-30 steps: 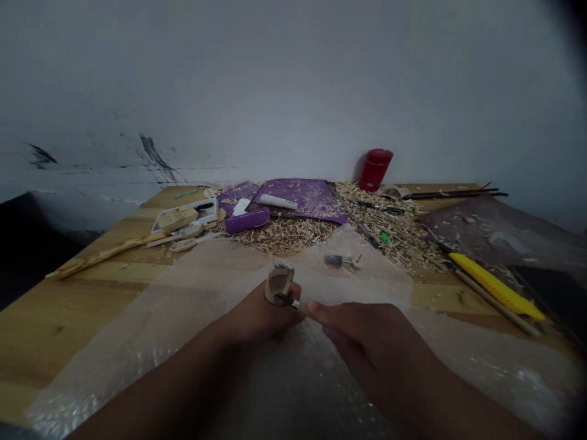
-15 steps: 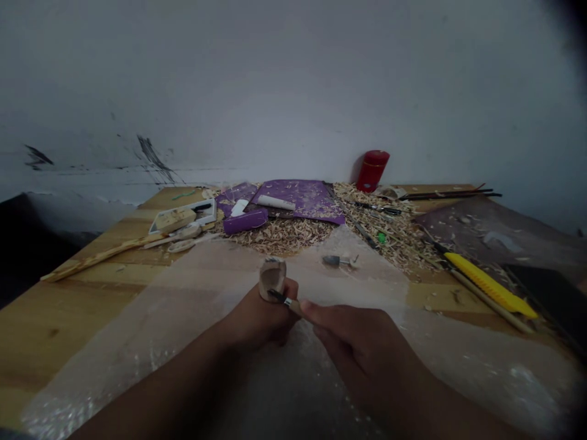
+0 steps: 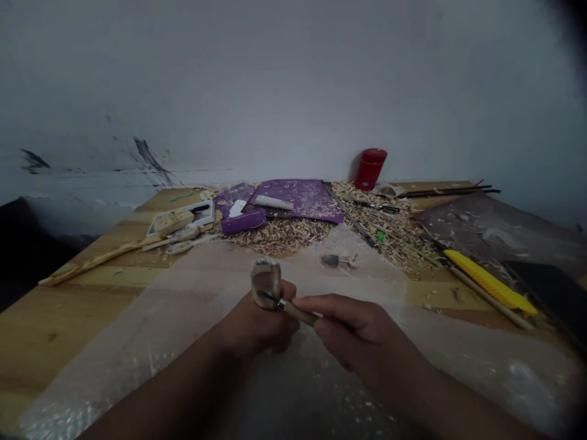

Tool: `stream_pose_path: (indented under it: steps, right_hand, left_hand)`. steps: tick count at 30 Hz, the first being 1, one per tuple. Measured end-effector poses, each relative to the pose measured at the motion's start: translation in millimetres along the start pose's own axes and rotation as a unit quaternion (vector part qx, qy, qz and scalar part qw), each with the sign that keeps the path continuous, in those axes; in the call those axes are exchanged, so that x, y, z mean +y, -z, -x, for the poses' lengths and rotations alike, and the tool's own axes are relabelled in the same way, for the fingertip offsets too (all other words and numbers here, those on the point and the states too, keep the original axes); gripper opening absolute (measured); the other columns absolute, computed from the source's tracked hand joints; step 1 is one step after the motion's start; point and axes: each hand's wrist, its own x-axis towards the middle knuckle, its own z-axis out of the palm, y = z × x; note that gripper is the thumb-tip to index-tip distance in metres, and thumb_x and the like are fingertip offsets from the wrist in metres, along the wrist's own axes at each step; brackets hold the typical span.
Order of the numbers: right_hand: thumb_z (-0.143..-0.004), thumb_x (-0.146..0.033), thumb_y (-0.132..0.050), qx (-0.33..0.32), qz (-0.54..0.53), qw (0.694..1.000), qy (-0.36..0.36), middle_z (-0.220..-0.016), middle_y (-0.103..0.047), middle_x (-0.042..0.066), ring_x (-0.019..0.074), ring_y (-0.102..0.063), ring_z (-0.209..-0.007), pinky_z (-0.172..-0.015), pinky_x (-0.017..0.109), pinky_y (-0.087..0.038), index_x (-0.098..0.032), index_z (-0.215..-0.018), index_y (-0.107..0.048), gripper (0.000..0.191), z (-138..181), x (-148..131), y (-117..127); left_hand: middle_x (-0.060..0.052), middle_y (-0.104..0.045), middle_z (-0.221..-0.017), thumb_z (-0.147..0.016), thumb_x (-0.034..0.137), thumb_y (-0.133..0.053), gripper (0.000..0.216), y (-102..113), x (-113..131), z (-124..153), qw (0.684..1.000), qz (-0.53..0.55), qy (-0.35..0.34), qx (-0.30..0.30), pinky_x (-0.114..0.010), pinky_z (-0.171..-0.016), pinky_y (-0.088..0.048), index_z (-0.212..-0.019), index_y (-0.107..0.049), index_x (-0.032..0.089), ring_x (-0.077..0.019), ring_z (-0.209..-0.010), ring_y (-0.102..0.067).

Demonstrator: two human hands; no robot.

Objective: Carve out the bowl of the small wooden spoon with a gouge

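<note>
My left hand is closed around a small, pale carved wooden piece, which sticks up above the fist. My right hand pinches a thin carving tool with a wooden handle and a dark metal tip. The tip rests against the near face of the wooden piece. Both hands hover over a sheet of clear bubble wrap spread on the wooden table.
Wood shavings lie heaped behind the wrap, with a purple mat, a purple block and a red cylinder. A yellow-handled tool lies at the right. Wooden spoons and a white tray sit at the left. A small grey bit lies nearby.
Both hands drifted slightly left and toward me. The tool's tip slid across the wooden piece, and more of its handle shows beyond my right fingers.
</note>
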Motion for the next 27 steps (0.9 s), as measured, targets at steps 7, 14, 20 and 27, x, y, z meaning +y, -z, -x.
stream_pose_path:
  steps: [7,14,20,27]
  right_hand:
    - [-0.085,-0.017,-0.045,-0.014,0.179,0.977,0.114,-0.086,-0.067,-0.005,0.0094,-0.062,-0.073,-0.063,0.018,-0.044,-0.036,-0.112,-0.055,0.035,8,-9,17]
    - [-0.084,-0.015,-0.041,-0.025,0.311,0.942,0.123,-0.066,-0.061,-0.001,0.0123,-0.056,-0.056,-0.052,0.022,-0.037,-0.03,-0.113,-0.055,0.036,12,-8,19]
    - [-0.082,-0.014,-0.04,-0.009,0.334,0.932,0.139,-0.064,-0.061,0.001,0.0144,-0.056,-0.054,-0.051,0.024,-0.035,-0.025,-0.111,-0.056,0.035,12,-1,13]
    - [-0.083,-0.014,-0.037,0.004,0.338,0.928,0.158,-0.06,-0.059,0.002,0.0139,-0.053,-0.05,-0.049,0.024,-0.033,-0.02,-0.113,-0.055,0.036,10,6,5]
  left_hand:
    - [0.011,-0.037,-0.033,-0.052,0.006,-0.057,0.028,1,7,0,0.999,-0.03,0.036,-0.015,-0.013,-0.027,-0.026,-0.055,-0.032,0.019,-0.0032,-0.026,-0.032]
    - [0.01,-0.04,-0.035,-0.052,0.004,-0.056,0.024,-1,12,0,0.987,-0.148,0.053,-0.021,-0.014,-0.03,-0.029,-0.052,-0.036,0.018,-0.0043,-0.03,-0.038]
    - [0.01,-0.035,-0.037,-0.057,0.014,-0.061,0.03,-7,0,-3,0.995,-0.09,0.036,0.027,-0.016,-0.031,-0.027,-0.053,-0.032,0.019,-0.0038,-0.03,-0.033]
    - [0.01,-0.041,-0.04,-0.056,0.013,-0.063,0.033,-12,-7,-2,0.999,0.015,-0.006,0.038,-0.014,-0.028,-0.026,-0.055,-0.031,0.019,-0.0024,-0.028,-0.03]
